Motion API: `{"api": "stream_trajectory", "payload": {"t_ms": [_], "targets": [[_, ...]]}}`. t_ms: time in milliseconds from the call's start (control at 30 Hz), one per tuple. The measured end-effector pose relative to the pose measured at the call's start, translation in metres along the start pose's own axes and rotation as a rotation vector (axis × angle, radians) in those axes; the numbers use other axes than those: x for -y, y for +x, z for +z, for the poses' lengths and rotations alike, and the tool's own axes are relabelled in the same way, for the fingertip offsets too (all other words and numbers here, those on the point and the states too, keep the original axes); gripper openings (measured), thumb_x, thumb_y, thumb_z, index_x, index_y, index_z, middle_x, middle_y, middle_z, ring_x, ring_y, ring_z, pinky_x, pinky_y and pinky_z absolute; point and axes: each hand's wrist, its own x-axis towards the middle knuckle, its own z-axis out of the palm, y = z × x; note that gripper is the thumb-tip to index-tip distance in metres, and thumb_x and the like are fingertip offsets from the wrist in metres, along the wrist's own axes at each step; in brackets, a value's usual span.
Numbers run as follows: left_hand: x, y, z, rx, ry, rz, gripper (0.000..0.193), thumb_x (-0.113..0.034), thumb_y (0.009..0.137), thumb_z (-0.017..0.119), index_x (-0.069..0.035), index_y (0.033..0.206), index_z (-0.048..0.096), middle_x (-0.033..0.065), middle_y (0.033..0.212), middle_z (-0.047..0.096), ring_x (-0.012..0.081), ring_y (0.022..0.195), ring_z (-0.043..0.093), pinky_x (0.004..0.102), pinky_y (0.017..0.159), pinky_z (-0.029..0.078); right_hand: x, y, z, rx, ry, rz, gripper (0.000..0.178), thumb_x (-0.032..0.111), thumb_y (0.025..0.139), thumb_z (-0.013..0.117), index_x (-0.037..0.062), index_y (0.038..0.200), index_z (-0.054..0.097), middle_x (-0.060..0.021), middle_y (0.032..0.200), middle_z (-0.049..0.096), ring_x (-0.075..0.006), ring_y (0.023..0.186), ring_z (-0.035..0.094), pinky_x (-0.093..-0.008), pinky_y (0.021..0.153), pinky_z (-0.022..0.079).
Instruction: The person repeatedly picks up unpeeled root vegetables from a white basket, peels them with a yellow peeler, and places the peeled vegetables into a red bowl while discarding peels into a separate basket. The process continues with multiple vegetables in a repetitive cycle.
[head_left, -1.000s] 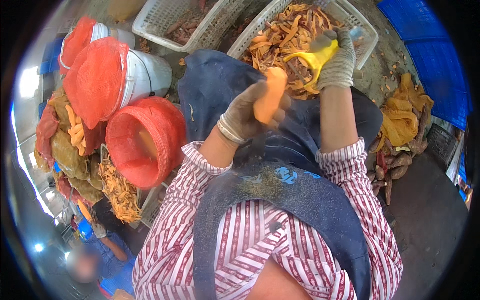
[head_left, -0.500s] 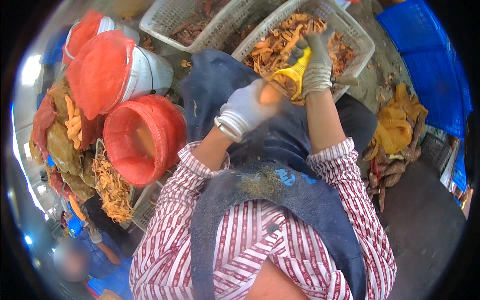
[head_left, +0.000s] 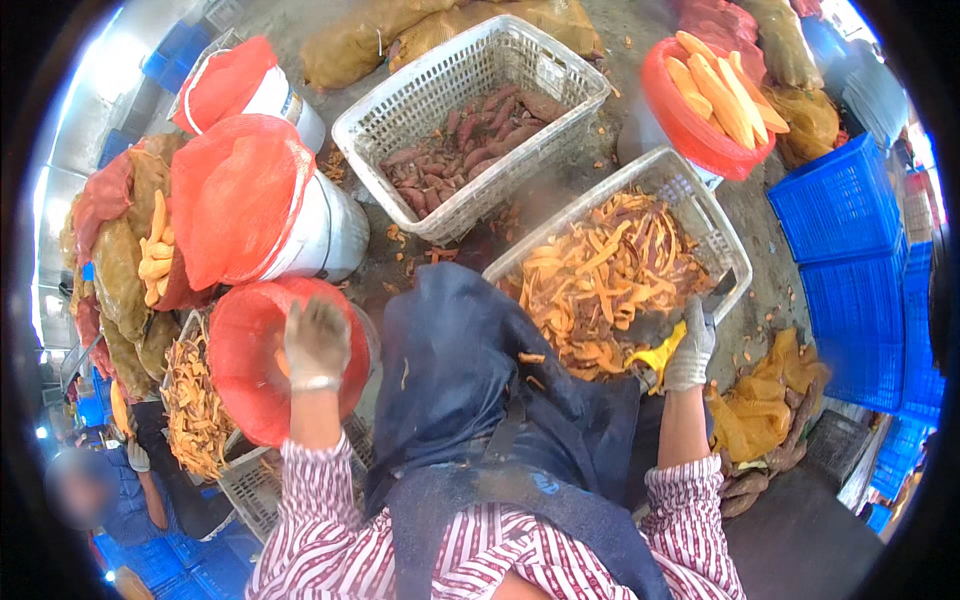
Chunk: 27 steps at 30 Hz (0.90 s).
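Note:
My left hand [head_left: 318,345], in a dirty white glove, is over the red mesh-lined bucket [head_left: 228,375]. Its fingers look stretched out but slightly blurred, and no sweet potato shows in them. Beside it, an orange peeled piece [head_left: 282,358] is partly visible inside the bucket. My gloved right hand [head_left: 690,355] is closed around a yellow peeler [head_left: 660,352], at the near right corner of a white crate [head_left: 715,205]. Orange and purple peelings [head_left: 600,270] are heaped in that crate. My dark apron [head_left: 450,350] lies over my knees between the hands.
A white crate [head_left: 375,130] of unpeeled sweet potatoes stands ahead. Peeled sweet potatoes [head_left: 725,95] fill a red-lined bucket at far right. Mesh-covered buckets [head_left: 240,200] stand at left, blue crates [head_left: 840,210] at right. Another person [head_left: 130,490] works at lower left.
My left hand has moved left from the peeler to the red bucket, and the orange sweet potato is gone from it. My right hand keeps the peeler. The view has shifted, showing more ahead.

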Motion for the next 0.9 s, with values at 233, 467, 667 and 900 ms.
{"api": "stream_trajectory", "payload": {"t_ms": [233, 467, 667, 900], "targets": [[0.114, 0.199, 0.177, 0.342, 1.065, 0.069, 0.039, -0.024, 0.081, 0.053, -0.004, 0.115, 0.047, 0.0063, 0.089, 0.058, 0.0183, 0.077, 0.056, 0.0308, 0.063, 0.047, -0.014, 0.032, 0.012, -0.162, -0.041, 0.324, 0.018, 0.025, 0.082, 0.056, 0.0087, 0.077, 0.051, -0.0006, 0.061, 0.049, -0.0108, 0.044, 0.044, -0.0216, 0.039, 0.036], [0.23, 0.386, 0.173, 0.719, 2.647, -0.031, 0.065, -0.031, 0.07, 0.061, -0.007, 0.125, 0.038, 0.0174, 0.124, 0.043, 0.0319, 0.111, 0.044, 0.0366, 0.093, 0.037, -0.021, 0.061, 0.034, -0.258, -0.184, 0.571, 0.017, 0.024, 0.084, 0.051, 0.0077, 0.081, 0.048, 0.0001, 0.055, 0.043, -0.0113, 0.037, 0.042, -0.0234, 0.032, 0.035], [0.275, 0.418, 0.119, 0.798, 2.459, 0.162, 0.077, -0.033, 0.063, 0.067, -0.008, 0.127, 0.032, 0.0208, 0.123, 0.041, 0.0345, 0.111, 0.044, 0.0389, 0.09, 0.039, -0.036, 0.081, 0.037, -0.315, -0.313, 0.64, 0.018, 0.027, 0.083, 0.054, 0.0098, 0.087, 0.051, 0.0014, 0.059, 0.046, -0.0095, 0.04, 0.044, -0.0217, 0.032, 0.036], [0.259, 0.384, 0.171, 0.66, 2.604, -0.129, 0.079, -0.042, 0.056, 0.069, 0.001, 0.117, 0.043, 0.0216, 0.116, 0.049, 0.0319, 0.104, 0.051, 0.0365, 0.086, 0.042, -0.039, 0.076, 0.033, -0.25, -0.264, 0.609, 0.016, 0.022, 0.082, 0.054, 0.0077, 0.086, 0.049, -0.0016, 0.054, 0.044, -0.0125, 0.037, 0.042, -0.0239, 0.032, 0.035]]}}
